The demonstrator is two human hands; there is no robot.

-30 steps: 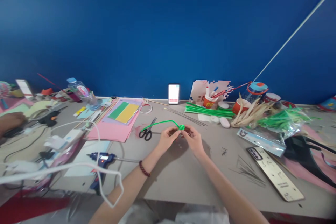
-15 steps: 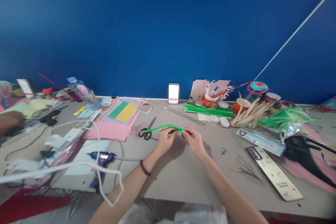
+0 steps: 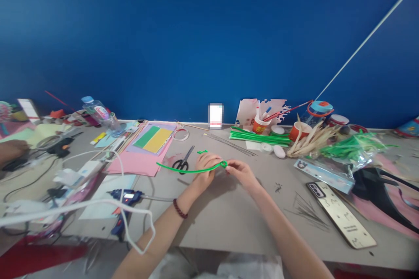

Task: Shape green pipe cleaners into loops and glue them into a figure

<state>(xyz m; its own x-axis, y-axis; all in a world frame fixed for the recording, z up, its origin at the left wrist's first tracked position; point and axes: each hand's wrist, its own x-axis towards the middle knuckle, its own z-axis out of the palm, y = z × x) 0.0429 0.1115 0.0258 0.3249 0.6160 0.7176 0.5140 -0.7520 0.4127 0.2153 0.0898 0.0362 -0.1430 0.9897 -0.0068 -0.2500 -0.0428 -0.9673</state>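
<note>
A bright green pipe cleaner (image 3: 183, 171) runs leftward in a shallow curve from a small tight loop at its right end. My right hand (image 3: 240, 172) pinches it at the loop between thumb and fingertips. Closed around the stem just left of the loop is my left hand (image 3: 207, 168), with a beaded bracelet on its wrist. Short green ends (image 3: 202, 151) show just above the left knuckles; what they join is hidden. Behind the stem's left part lie black-handled scissors (image 3: 183, 161), apart from my hands.
Green pipe cleaners (image 3: 260, 136) lie bundled beside an orange cup of pens (image 3: 261, 125). Coloured sheets (image 3: 127, 163) and a blue glue gun (image 3: 126, 200) are on the left, with a white cable (image 3: 98, 205). A phone (image 3: 342, 216) lies right. Another person's hand (image 3: 13, 150) shows at far left.
The pipe cleaner's free length has swung down and now passes in front of my left hand and the scissors. My left hand has turned and its fingers have changed grip. The loop has tilted.
</note>
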